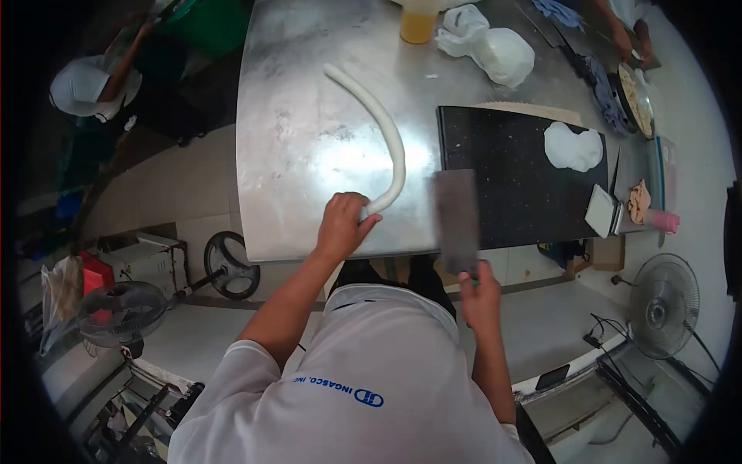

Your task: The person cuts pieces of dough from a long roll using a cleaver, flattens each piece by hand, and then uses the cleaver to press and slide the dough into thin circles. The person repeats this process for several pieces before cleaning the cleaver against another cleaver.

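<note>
A long curved rope of white dough (393, 147) lies on the steel table (286, 155). My left hand (343, 224) is closed around its near end, close to the table's front edge. My right hand (481, 298) grips the handle of a cleaver (457, 216), whose wide blade points away from me, slightly blurred. The blade hangs over the left edge of a black board (510, 185), apart from the dough rope. On the board's far right lies a flat white round piece (573, 147), perhaps dough or a sheet.
A tied white plastic bag (501, 56) and a container of yellow liquid (417, 27) stand at the back. Cloths, a pan (635, 100) and a pink cup (663, 222) line the right side. Another person (93, 85) is at the left; another person's hands (624, 42) show top right.
</note>
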`<control>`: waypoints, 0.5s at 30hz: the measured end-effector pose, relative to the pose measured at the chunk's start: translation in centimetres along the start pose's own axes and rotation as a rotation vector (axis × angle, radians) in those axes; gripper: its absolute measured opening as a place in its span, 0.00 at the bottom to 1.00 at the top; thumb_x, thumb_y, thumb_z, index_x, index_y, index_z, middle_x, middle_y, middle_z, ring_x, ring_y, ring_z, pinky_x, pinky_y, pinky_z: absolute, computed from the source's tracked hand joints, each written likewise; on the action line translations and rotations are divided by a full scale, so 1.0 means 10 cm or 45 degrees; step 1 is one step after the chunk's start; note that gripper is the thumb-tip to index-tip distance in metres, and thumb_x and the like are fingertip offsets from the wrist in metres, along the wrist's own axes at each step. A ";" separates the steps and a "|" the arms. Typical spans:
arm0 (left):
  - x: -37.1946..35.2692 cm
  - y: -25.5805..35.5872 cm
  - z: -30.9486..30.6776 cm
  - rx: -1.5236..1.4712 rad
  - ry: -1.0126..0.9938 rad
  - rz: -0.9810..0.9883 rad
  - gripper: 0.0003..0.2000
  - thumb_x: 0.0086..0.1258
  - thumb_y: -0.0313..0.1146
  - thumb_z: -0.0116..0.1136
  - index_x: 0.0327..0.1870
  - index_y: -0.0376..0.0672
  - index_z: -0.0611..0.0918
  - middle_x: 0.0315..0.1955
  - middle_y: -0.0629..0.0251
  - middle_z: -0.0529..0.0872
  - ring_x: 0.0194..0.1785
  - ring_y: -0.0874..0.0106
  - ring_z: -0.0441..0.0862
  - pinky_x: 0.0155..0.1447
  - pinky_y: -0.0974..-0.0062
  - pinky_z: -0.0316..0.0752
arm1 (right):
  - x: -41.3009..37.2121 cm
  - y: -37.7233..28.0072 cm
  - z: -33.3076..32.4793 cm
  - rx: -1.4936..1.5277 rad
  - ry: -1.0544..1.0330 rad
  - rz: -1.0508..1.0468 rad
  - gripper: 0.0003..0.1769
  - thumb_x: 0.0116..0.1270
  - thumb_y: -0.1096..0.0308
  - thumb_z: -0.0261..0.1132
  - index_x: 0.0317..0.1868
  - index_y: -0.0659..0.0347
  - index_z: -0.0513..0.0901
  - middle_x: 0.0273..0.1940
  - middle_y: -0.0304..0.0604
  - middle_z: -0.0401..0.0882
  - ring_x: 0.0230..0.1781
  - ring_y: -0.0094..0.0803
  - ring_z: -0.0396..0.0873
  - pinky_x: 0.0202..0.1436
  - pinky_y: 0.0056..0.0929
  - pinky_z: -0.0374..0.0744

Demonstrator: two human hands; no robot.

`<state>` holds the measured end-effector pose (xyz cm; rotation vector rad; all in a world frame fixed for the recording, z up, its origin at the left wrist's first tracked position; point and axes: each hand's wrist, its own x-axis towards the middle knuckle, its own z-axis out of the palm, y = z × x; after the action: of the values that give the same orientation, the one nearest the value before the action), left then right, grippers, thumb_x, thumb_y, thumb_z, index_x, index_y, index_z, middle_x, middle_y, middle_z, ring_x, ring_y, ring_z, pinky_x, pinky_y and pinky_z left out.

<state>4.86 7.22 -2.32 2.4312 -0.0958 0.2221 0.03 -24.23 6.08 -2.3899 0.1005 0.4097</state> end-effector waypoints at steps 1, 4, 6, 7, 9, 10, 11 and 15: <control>-0.01 -0.04 -0.01 -0.014 0.016 -0.003 0.18 0.58 0.36 0.79 0.46 0.41 0.84 0.42 0.58 0.87 0.47 0.55 0.81 0.53 0.58 0.76 | -0.03 -0.20 0.08 -0.019 0.004 -0.009 0.12 0.73 0.66 0.66 0.52 0.61 0.78 0.37 0.50 0.83 0.31 0.47 0.85 0.35 0.42 0.83; 0.00 -0.06 -0.02 -0.117 0.049 0.086 0.17 0.58 0.31 0.78 0.45 0.40 0.84 0.40 0.58 0.86 0.45 0.55 0.81 0.50 0.58 0.77 | -0.09 -0.73 0.20 -0.400 -0.003 -0.342 0.10 0.74 0.68 0.62 0.52 0.62 0.78 0.44 0.57 0.83 0.39 0.61 0.85 0.42 0.53 0.83; -0.01 -0.07 0.00 -0.121 0.078 0.098 0.15 0.57 0.30 0.76 0.43 0.40 0.83 0.37 0.59 0.84 0.43 0.55 0.80 0.49 0.57 0.76 | -0.08 -0.97 0.24 -0.669 -0.201 -0.370 0.10 0.76 0.69 0.56 0.53 0.62 0.76 0.47 0.58 0.82 0.40 0.63 0.85 0.43 0.56 0.84; 0.01 -0.06 0.00 -0.110 0.101 0.117 0.13 0.57 0.29 0.74 0.40 0.40 0.82 0.34 0.60 0.82 0.41 0.55 0.79 0.47 0.55 0.74 | -0.01 -0.99 0.31 -0.675 -0.202 -0.359 0.10 0.76 0.69 0.56 0.53 0.62 0.76 0.47 0.58 0.82 0.40 0.63 0.85 0.43 0.56 0.84; 0.04 0.00 -0.02 -0.083 0.084 0.118 0.12 0.56 0.28 0.72 0.39 0.41 0.82 0.33 0.59 0.81 0.40 0.55 0.79 0.47 0.55 0.74 | 0.09 -0.94 0.48 -0.689 -0.336 -0.226 0.11 0.77 0.68 0.52 0.53 0.62 0.75 0.49 0.61 0.81 0.40 0.63 0.85 0.43 0.55 0.84; 0.06 0.04 -0.04 -0.048 0.079 0.121 0.11 0.55 0.28 0.71 0.37 0.41 0.81 0.32 0.59 0.80 0.39 0.55 0.78 0.46 0.55 0.74 | 0.05 -0.93 0.51 -0.677 -0.330 -0.197 0.11 0.77 0.68 0.52 0.53 0.62 0.75 0.49 0.61 0.81 0.40 0.63 0.85 0.43 0.55 0.84; 0.13 0.04 -0.03 -0.050 0.073 0.141 0.11 0.55 0.28 0.71 0.37 0.41 0.81 0.32 0.59 0.80 0.39 0.55 0.78 0.46 0.55 0.74 | 0.08 -0.91 0.52 -0.651 -0.338 -0.183 0.11 0.77 0.68 0.52 0.53 0.62 0.74 0.50 0.61 0.81 0.41 0.64 0.85 0.44 0.56 0.84; 0.24 0.01 -0.13 -0.049 -0.047 0.205 0.07 0.59 0.30 0.67 0.34 0.41 0.81 0.33 0.56 0.82 0.39 0.53 0.80 0.43 0.55 0.75 | -0.05 -0.53 0.47 -0.415 -0.341 -0.103 0.09 0.77 0.67 0.53 0.52 0.60 0.73 0.50 0.61 0.81 0.44 0.63 0.84 0.49 0.59 0.81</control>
<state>7.08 7.91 -0.83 2.3909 -0.3104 0.2455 -0.78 -17.19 6.25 -2.6172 -0.1988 0.7516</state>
